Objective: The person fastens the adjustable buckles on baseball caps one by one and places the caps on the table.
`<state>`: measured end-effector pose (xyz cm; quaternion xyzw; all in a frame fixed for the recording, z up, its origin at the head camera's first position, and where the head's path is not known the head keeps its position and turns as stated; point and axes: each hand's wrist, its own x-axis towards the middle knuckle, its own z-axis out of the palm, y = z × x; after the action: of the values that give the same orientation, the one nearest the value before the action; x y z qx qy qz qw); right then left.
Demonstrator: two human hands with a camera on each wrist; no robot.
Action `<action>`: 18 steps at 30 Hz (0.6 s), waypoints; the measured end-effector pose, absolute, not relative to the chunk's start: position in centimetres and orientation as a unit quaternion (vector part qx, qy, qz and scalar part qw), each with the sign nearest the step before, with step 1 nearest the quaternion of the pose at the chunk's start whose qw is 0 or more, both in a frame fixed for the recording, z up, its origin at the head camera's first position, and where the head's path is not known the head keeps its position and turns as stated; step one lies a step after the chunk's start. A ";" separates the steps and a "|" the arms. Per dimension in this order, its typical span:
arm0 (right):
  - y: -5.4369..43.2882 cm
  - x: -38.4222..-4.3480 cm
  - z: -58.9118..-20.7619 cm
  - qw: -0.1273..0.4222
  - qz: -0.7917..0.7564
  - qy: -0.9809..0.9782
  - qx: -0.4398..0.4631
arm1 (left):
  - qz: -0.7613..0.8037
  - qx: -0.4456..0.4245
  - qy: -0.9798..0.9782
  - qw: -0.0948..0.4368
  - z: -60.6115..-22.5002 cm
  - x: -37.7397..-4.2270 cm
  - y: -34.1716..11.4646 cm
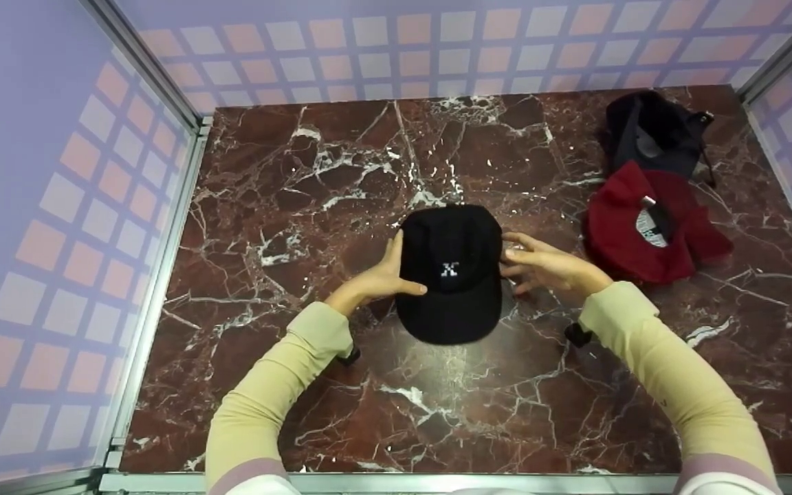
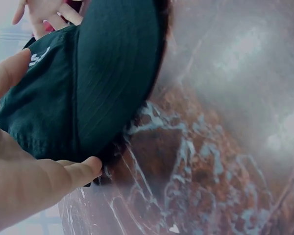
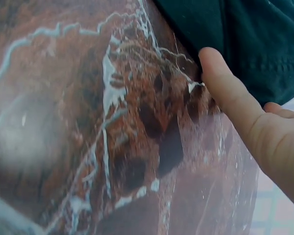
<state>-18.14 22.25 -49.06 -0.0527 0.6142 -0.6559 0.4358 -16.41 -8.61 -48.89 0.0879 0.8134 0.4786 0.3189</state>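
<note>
black brimmed cloth cap: pinched in l. hand, beside spread r. hand; prob. adjusting, needs r. grip next

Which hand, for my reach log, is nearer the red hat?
Right. The right hand is between the black cap and red hat; the left hand is beyond the cap.
</note>
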 end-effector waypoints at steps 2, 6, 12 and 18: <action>21.9 -18.2 -49.2 0.426 -0.658 0.619 -0.047 | 0.474 0.086 0.821 0.307 -49.1 -16.6 -8.6; 21.0 -18.5 -49.5 0.395 -0.655 0.643 -0.045 | 0.466 0.082 0.833 0.287 -49.4 -16.9 -8.8; 20.1 -19.1 -50.6 0.358 -0.640 0.676 -0.074 | 0.454 0.075 0.851 0.255 -49.8 -17.4 -9.1; 19.1 -19.9 -51.3 0.340 -0.637 0.688 -0.078 | 0.437 0.065 0.870 0.220 -50.4 -18.0 -9.6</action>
<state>-19.86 19.13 -51.32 -0.0783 0.6878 -0.6365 0.3400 -17.95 -9.65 -50.44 0.0654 0.8697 0.4369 0.2201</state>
